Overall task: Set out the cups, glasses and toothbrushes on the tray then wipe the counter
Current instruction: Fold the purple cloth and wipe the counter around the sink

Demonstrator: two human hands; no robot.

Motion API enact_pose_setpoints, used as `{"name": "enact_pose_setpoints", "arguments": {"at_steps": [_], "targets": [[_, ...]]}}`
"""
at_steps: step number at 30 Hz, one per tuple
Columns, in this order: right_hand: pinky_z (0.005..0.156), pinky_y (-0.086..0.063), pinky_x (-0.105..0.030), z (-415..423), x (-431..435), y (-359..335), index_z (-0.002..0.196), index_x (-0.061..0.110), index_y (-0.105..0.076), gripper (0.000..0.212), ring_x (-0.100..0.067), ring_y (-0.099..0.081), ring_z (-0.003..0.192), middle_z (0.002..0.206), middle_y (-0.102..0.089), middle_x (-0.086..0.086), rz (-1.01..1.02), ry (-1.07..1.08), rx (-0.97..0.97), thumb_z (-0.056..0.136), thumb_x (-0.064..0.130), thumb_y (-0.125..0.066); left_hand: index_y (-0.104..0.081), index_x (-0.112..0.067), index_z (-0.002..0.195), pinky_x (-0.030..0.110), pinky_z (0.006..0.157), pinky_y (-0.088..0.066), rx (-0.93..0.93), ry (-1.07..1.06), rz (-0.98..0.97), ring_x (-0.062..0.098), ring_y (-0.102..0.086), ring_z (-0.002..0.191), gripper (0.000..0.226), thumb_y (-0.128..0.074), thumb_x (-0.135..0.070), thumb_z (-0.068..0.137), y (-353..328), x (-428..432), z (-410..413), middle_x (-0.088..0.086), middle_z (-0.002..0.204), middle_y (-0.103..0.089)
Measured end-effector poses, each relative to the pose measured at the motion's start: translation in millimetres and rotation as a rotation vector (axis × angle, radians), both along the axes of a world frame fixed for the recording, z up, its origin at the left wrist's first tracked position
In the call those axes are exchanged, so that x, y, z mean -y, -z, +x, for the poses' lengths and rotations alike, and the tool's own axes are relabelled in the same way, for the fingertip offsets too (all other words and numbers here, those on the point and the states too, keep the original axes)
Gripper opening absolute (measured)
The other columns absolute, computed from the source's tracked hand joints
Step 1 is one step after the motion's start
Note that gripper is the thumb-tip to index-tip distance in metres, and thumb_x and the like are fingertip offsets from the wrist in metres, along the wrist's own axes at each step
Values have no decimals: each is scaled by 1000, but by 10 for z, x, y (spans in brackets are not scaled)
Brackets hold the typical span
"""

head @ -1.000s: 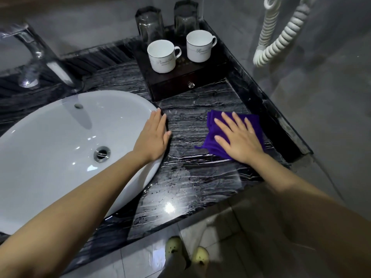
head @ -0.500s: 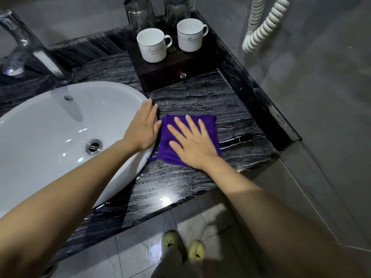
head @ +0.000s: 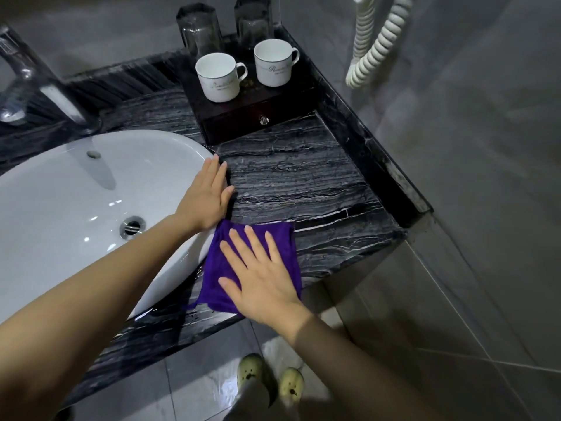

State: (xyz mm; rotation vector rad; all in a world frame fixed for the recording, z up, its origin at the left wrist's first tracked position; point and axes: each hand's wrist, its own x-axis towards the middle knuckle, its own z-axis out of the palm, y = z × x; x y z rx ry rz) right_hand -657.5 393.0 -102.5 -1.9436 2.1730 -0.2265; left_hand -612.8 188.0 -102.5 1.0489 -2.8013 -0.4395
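Since a second ago the purple cloth (head: 252, 268) has slid from the far side of the counter over toward the sink (head: 91, 196) and down to the front edge, with its left edge now touching the basin's rim. The right hand (head: 261, 281) lies flat and spread on top of it, fingers fully open, pressing rather than gripping. The left hand (head: 209, 192) is also open and flat, holding nothing, just braced on the sink rim right behind the cloth.

The cloth looks like soft, floppy microfibre, light and a bit fuzzy, so I'd guess a flat palm is the way to drive it; pinching a corner would only bunch it up. The counter (head: 303, 177) is polished dark stone with pale streaks, glossy and probably slick where wet.

Behind the sink's right end sits the dark wooden tray (head: 273, 98) with two white ceramic cups (head: 220, 77) and two smoky glasses (head: 200, 31), all fragile. Can't spot any toothbrushes.
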Motion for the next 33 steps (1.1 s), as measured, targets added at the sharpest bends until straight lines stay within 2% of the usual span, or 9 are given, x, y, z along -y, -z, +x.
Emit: {"name": "enact_pose_setpoints", "arguments": {"at_steps": [4,8,16,22,27,33], "targets": [[120,2,-46,-184,-44,-6,149,28,-24,61,-22,-7,149,160,-17,3,-35,-68,2,94,53,-30,-14,-1,145,34,118,1,-5,-2,-10,29,0,146,58,-32,-30,98,12,0,0,18,156,-6],[120,-1,-44,-457,7,1,148,34,-25,58,-19,-9,149,159,-18,8,-49,-49,-21,93,54,-30,-15,-1,145,35,118,0,8,-2,-18,29,-1,146,57,-33,-29,98,2,-10,1,19,156,-6],[120,-3,-46,-920,376,39,148,34,-22,60,-20,-8,149,160,-15,8,-37,74,-62,92,56,-26,-14,-1,145,34,118,1,44,-14,-54,30,-2,146,58,-33,-29,98,-24,-31,-9,19,156,-7],[120,-1,-46,-929,433,63,150,32,-19,61,-21,-3,149,161,-11,6,-26,98,-75,94,56,-24,-11,-2,145,37,119,-3,101,-7,-110,29,-3,146,59,-26,-35,99,-99,-112,42,18,156,-8],[120,3,-48,-536,328,84,151,27,-12,63,-24,2,149,162,-6,2,-3,164,-77,95,54,-21,-12,-7,146,33,118,0,8,-88,28,24,-1,146,58,-29,-33,98,-97,-433,679,13,157,-6],[120,4,-48,-55,209,100,151,24,-11,65,-24,2,149,162,-4,1,15,178,-89,94,55,-19,-9,-10,147,23,113,9,55,-150,29,19,3,146,58,-28,-34,98,-146,-576,1485,8,158,-2]]}}
